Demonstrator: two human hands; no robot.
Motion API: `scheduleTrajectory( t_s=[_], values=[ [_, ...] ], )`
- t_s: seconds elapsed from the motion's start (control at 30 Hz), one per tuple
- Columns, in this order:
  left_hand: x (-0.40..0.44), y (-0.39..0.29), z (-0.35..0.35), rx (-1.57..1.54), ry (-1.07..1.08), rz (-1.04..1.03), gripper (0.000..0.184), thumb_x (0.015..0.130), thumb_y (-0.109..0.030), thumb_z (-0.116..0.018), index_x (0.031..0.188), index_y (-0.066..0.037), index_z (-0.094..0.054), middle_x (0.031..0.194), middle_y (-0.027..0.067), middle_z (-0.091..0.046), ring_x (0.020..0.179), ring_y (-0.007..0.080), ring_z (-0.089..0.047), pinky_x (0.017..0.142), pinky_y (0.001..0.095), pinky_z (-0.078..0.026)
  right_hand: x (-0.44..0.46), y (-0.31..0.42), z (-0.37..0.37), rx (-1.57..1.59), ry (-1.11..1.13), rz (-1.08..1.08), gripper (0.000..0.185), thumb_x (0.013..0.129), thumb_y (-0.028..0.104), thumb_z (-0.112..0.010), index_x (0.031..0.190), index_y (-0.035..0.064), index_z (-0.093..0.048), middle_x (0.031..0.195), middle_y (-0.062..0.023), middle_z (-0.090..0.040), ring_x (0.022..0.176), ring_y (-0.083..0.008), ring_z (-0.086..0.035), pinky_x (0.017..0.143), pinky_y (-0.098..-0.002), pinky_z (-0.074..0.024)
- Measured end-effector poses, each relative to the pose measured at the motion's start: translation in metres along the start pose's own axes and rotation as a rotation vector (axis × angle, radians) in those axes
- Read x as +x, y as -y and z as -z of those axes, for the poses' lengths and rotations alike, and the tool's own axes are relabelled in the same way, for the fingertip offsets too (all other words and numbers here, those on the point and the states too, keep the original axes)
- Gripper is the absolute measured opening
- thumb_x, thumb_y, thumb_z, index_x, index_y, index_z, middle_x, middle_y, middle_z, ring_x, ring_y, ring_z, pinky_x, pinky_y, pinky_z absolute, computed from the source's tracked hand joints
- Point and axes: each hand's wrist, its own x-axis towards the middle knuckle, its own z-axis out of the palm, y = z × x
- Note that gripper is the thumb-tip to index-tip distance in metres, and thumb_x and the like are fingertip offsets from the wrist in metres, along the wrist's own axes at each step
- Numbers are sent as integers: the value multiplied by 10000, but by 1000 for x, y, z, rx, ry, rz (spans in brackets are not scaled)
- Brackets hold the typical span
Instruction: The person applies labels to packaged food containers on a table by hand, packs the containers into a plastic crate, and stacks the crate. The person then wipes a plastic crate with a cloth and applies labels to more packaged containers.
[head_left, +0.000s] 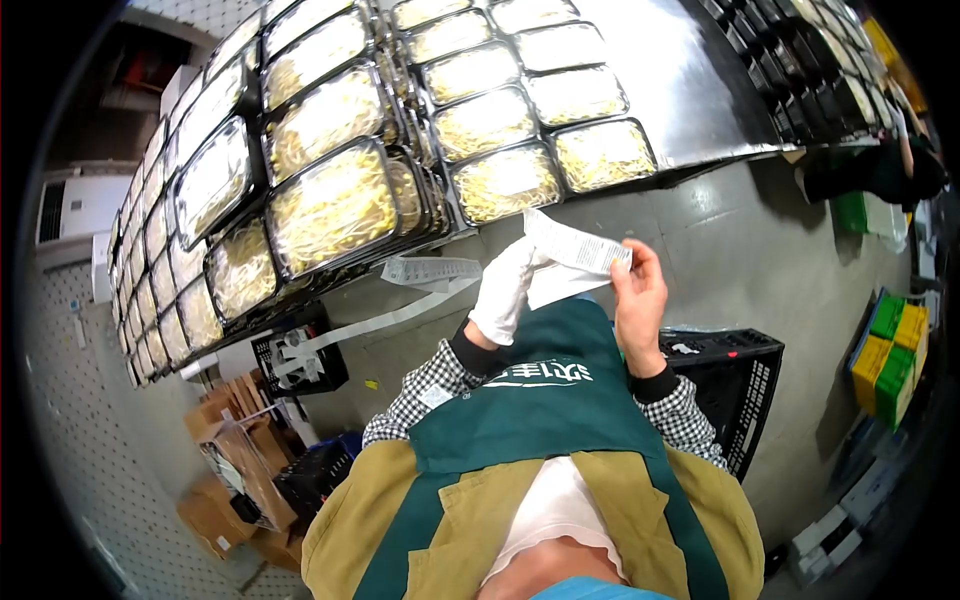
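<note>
I see bare right hand (643, 298) pinching printed paper strip (580, 246) at right end; white-gloved left hand (501, 290) grips other end, fingertips partly hidden. Beyond, black trays (505, 185) hold sprouts on metal table (690, 100); farthest cut off. Strip's long axis runs crosswise, tipping down rightward.

Printed white label strip (580, 247) — tilted

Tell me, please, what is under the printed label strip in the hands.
Below the printed label strip, plain white paper shows between the left hand and right hand; past its lower edge, the green apron appears. Whatever lies directly behind the paper is covered.
</note>
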Motion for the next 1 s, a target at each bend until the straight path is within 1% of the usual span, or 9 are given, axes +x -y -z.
scheduleTrajectory(
  t_s=[0.1,0.2,0.37,0.63,0.73,0.77,0.83,0.93,1.0],
  values=[
    [0,-21,-3,-170,26,9,263,912,-124,-585,1112,45,-600,1003,64,-656,887,113,-615,774,264,-511,-13,-2,2,-9,139,-183,286,855,-12,-612,1122,-10,-510,1033,-60,-544,946,-138,-530,825,-262,-446],
    [3,-29,0,93,-22,-79,219,889,-76,-596,1077,31,-624,962,50,-658,857,98,-605,751,232,-487,-2,24,-11,-677,83,437,324,787,-36,-654,1089,4,-543,994,-77,-563,935,-198,-543,807,-301,-458],
    [-6,-35,-7,288,86,-140,202,895,-114,-598,1048,13,-634,906,14,-647,816,76,-577,732,221,-473,28,54,-45,-861,328,836,297,706,72,-749,990,125,-682,1019,-44,-572,930,-228,-532,804,-349,-423],
    [-16,-58,-6,503,141,148,186,899,-165,-617,1020,-28,-653,914,-8,-642,783,67,-561,677,239,-474,37,37,-40,-882,460,647,242,728,132,-740,962,107,-687,1005,-16,-593,839,-195,-520,757,-339,-433],
    [1,-25,6,587,236,-164,200,887,-182,-619,1019,-38,-660,921,45,-672,755,152,-613,678,283,-489,47,22,-27,-752,512,544,169,768,115,-720,933,94,-692,896,-40,-610,747,-201,-537,659,-303,-448],
    [7,-22,11,877,223,-331,205,860,-158,-615,1039,-73,-666,932,100,-672,796,255,-635,712,330,-499,50,17,-23,-699,518,482,142,793,117,-704,930,86,-692,861,-40,-613,715,-184,-540,625,-290,-441],
    [14,-26,8,1057,282,-316,208,837,-100,-627,1038,-70,-670,923,86,-664,815,228,-616,746,320,-493,57,5,-16,-588,529,359,99,841,122,-673,924,71,-692,791,-41,-618,650,-149,-546,559,-263,-426],
    [23,-50,-7,1125,368,-137,243,799,-87,-632,1037,-94,-682,912,98,-656,845,257,-597,783,328,-478,83,-14,9,-223,556,-401,133,898,135,-615,926,26,-686,712,-24,-616,587,-84,-537,510,-218,-407],
    [34,-45,0,1274,352,-48,239,802,-108,-630,1034,-87,-684,902,95,-657,837,251,-598,775,319,-477,114,-17,13,-114,315,-393,190,911,148,-603,971,-16,-678,697,-21,-616,597,-51,-540,528,-193,-434]
  ],
)
